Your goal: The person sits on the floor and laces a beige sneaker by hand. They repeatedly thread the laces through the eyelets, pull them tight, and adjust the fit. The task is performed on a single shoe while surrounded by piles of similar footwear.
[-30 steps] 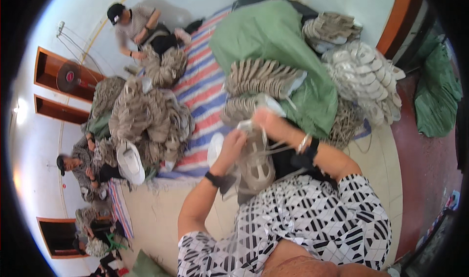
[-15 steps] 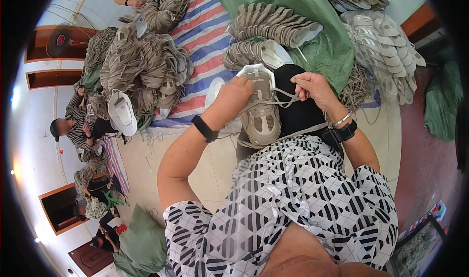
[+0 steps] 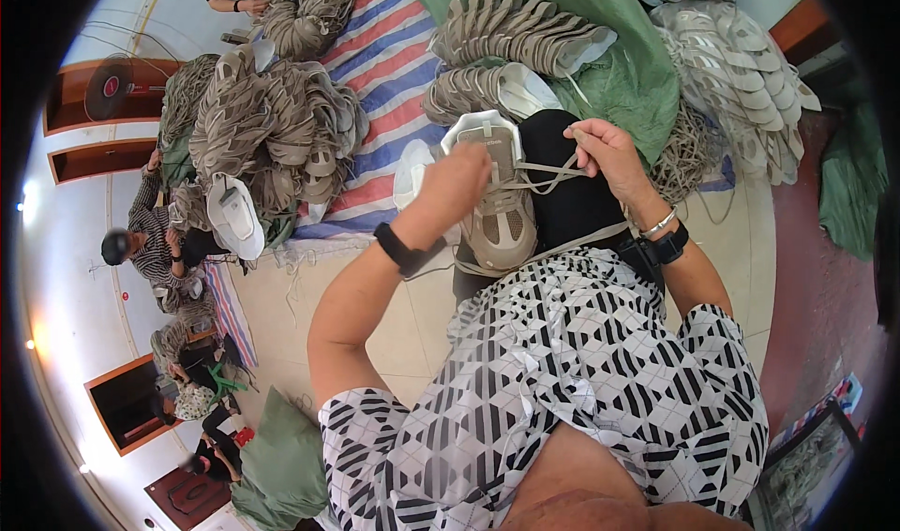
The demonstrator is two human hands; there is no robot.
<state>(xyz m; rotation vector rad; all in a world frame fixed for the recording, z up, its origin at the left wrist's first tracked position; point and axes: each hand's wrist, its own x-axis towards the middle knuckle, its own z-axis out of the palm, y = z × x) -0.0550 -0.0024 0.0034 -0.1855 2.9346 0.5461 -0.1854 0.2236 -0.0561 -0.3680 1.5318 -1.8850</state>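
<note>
A beige-brown shoe upper (image 3: pixel 502 231) with a white lining lies across my lap, its toe toward me. My left hand (image 3: pixel 457 186) is closed above its left side, a little blurred; whether a lace end is in its fingers is hidden. To the right, my right hand (image 3: pixel 607 154) is raised with thumb and fingers pinched together on the shoelace (image 3: pixel 553 170). From the eyelets the flat beige lace strands stretch over my dark trouser leg to that hand. Another beige cord (image 3: pixel 581 242) crosses my lap below the toe.
Bundles of shoe uppers (image 3: pixel 272 109) are heaped at left on a striped sheet (image 3: pixel 380 100). More stacked uppers (image 3: pixel 520 34) rest on green cloth (image 3: pixel 628 90) ahead. Bagged uppers (image 3: pixel 727 86) and loose laces (image 3: pixel 684 161) lie at right. Other people (image 3: pixel 141 231) sit along the left.
My left hand has lifted off the upper's side and shifted slightly, now blurred. My right hand has risen a little with the lace still in its fingers.
</note>
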